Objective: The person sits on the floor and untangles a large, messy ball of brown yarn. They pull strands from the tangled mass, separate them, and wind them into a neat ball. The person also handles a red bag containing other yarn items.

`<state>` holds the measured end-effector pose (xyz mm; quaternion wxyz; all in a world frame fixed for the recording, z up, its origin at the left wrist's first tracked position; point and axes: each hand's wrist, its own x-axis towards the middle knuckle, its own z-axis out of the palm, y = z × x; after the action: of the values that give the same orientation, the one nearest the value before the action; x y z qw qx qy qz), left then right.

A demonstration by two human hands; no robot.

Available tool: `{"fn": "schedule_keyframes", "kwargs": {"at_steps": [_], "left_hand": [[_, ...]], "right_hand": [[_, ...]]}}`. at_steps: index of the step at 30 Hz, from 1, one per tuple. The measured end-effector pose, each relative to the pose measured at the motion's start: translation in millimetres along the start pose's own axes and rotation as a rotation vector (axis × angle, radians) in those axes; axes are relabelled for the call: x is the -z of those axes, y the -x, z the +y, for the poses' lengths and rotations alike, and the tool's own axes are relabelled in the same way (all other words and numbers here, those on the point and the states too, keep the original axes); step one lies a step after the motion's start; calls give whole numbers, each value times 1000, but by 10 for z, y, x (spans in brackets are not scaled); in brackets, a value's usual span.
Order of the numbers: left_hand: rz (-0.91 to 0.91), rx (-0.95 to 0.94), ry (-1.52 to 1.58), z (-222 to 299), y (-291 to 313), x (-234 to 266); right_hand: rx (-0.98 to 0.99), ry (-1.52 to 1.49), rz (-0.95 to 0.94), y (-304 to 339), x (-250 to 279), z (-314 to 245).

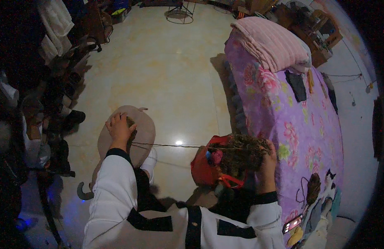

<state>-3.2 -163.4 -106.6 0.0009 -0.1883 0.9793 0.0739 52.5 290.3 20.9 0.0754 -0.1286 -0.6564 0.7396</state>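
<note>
My left hand (119, 129) is closed around a small brownish-green ball of yarn (131, 123), mostly hidden by the fingers, over a rounded beige cushion-like thing (146, 124). A thin dark strand of yarn (175, 145) stretches from it across to my right side. There my right hand (269, 164) grips a fuzzy brown-green bundle of yarn (243, 153); its thumb side shows at the bundle's right edge. Below and left of the bundle stands a red bag (200, 168), open at the top, with a pink ball (216, 157) inside. The bundle covers part of the bag.
A bed with a purple floral cover (279, 112) runs along the right, bearing a folded pink quilt (275, 43), a dark cloth (297, 86), a brown bundle (313, 189), a black-and-white cat (329, 182) and a phone (292, 224). Shoes (73, 118) and clutter line the left. Pale tiles (171, 83) lie ahead.
</note>
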Motion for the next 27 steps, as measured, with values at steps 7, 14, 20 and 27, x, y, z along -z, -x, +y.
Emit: {"fn": "schedule_keyframes", "kwargs": {"at_steps": [7,14,20,27], "left_hand": [[66,42,151,-111,60,39],[-71,60,248,-200,133,122],[220,156,269,-9,68,160],[-407,-687,886,1393,1063,548]], "right_hand": [[-288,-247,1,79,-212,145],[-448,-535,-44,60,-216,338],[-489,-546,-58,6,-253,421],[-450,-698,-334,46,-281,481]]}}
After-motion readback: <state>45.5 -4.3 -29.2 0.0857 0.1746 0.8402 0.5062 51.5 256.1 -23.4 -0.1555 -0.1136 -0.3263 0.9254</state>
